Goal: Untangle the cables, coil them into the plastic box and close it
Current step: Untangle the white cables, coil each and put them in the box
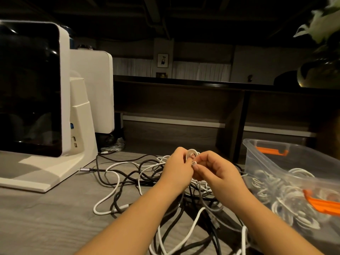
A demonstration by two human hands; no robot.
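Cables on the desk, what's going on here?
A person is coiling a white cable, holding the small loop between the left hand and right hand. A tangle of black and white cables is on the desk. The open plastic box on the right already holds coiled cables.

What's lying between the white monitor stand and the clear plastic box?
Head view: tangled white and black cables on the grey table, with both hands above them.

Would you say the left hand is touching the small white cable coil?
Touching: the head view shows the left hand with its fingers curled on the small white cable coil, opposite the right hand.
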